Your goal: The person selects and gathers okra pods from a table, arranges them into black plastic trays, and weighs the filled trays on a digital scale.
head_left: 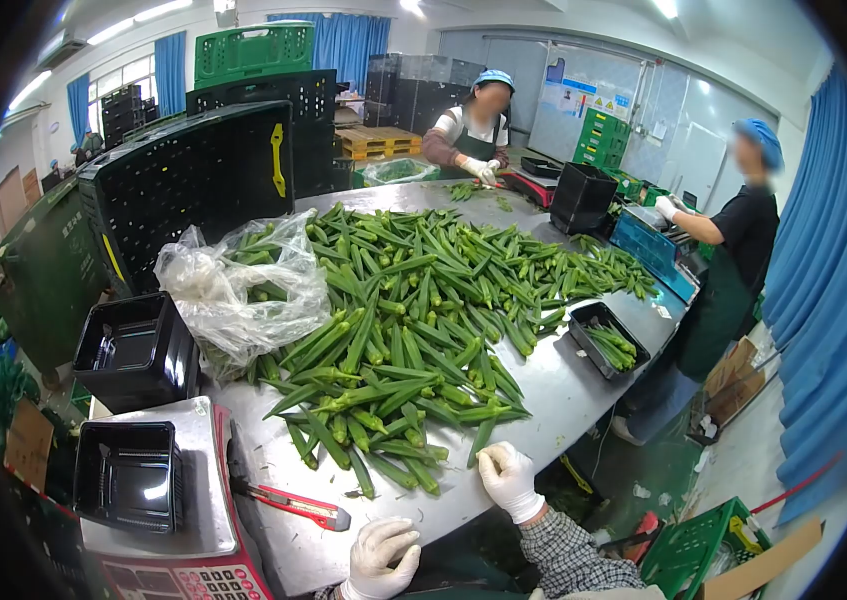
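A large heap of green okra (413,330) covers the middle of the metal table. My right hand (509,482), in a white glove, is closed at the near edge of the heap, its fingertips at the end of a single okra pod (482,440). Lower down, my left hand (381,558), also gloved, rests by the table's front edge with fingers loosely curled and apart, nothing in it. Between that hand and the scale lies a red utility knife (295,506). An unfilled black tray (128,475) sits on the scale (205,440).
Stacked black trays (136,350) stand behind the scale, beside a clear plastic bag (243,290). A black tray of okra (608,340) lies at the table's right edge. Two co-workers (473,125) (743,230) stand across the table and at the right. Green crate (703,550) at lower right.
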{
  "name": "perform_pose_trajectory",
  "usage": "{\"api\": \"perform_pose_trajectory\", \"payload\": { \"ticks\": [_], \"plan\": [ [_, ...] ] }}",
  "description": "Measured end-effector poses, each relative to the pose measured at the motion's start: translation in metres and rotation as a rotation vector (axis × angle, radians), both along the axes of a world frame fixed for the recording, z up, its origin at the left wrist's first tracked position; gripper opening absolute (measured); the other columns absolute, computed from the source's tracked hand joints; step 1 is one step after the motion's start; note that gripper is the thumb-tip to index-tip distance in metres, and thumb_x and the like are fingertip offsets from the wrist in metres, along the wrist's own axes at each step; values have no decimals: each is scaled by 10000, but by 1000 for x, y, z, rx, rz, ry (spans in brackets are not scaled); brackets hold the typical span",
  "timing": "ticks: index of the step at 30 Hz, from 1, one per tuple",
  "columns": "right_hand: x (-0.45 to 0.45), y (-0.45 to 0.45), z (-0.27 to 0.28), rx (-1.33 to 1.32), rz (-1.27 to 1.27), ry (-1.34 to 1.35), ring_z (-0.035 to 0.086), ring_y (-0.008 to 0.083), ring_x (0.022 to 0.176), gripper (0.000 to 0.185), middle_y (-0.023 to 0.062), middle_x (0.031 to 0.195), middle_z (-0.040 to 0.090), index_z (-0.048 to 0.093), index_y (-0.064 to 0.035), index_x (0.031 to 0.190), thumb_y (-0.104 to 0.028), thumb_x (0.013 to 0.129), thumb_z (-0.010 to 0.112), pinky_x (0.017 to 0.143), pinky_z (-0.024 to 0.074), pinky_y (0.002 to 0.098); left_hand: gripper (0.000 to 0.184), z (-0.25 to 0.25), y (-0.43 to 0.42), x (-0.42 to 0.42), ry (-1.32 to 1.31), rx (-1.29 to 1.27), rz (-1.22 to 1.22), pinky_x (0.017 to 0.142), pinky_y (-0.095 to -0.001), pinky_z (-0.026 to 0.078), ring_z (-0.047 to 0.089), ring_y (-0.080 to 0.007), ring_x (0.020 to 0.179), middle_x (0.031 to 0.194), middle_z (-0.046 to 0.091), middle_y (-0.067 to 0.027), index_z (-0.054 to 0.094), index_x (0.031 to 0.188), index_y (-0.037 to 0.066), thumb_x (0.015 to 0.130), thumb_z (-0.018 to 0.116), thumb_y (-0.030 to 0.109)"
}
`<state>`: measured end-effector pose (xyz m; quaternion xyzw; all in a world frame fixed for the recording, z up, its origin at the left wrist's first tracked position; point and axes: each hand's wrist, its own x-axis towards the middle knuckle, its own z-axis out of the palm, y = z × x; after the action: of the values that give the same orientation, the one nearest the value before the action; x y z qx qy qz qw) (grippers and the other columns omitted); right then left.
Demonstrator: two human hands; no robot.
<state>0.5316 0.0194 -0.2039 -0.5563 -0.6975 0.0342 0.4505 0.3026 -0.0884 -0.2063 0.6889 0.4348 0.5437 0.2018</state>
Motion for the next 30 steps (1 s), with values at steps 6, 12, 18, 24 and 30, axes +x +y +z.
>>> {"api": "perform_pose_trajectory", "payload": {
  "ticks": [6, 12, 18, 24, 30],
  "plan": [
    [0, -1, 1, 14, 7, 8, 595, 284, 615, 39, 75, 714, 608, 632, -86, 743, -119, 761, 637, 564, 474, 372, 182, 6, 3, 2, 14, 54, 9, 541, -255, 467, 578, -135, 576, 778, 660, -73, 672, 966, 63, 784, 669, 54],
    [0, -1, 0, 0, 1, 14, 594, 281, 610, 33, 73, 710, 608, 635, -86, 745, -116, 758, 639, 559, 471, 371, 188, 10, 3, 1, 44, 36, 10, 541, -255, 466, 580, -144, 577, 784, 659, -78, 673, 964, 65, 778, 662, 44],
    [-1, -2, 3, 11, 5, 24, 590, 285, 604, 29, 72, 711, 607, 631, -86, 743, -111, 757, 637, 558, 467, 373, 191, 10, 3, 2, 54, 39, 21, 537, -251, 461, 571, -138, 571, 792, 662, -76, 673, 968, 64, 778, 661, 44],
    [-1, -4, 7, -51, 74, 32, 591, 285, 635, 49, 88, 732, 605, 625, -64, 777, -112, 770, 629, 581, 472, 370, 193, 7, 4, 4, 39, 9, 31, 604, -239, 485, 623, -162, 666, 852, 670, -98, 669, 978, 56, 786, 656, 47],
    [-60, 3, 159, -5, 589, -403, 593, 291, 647, 142, 109, 740, 563, 614, -49, 800, -170, 727, 613, 576, 486, 358, 218, 11, 7, -1, 74, -4, -2, 765, -361, 488, 606, -292, 866, 961, 634, -125, 657, 889, 45, 675, 668, 11]
  ]
}}
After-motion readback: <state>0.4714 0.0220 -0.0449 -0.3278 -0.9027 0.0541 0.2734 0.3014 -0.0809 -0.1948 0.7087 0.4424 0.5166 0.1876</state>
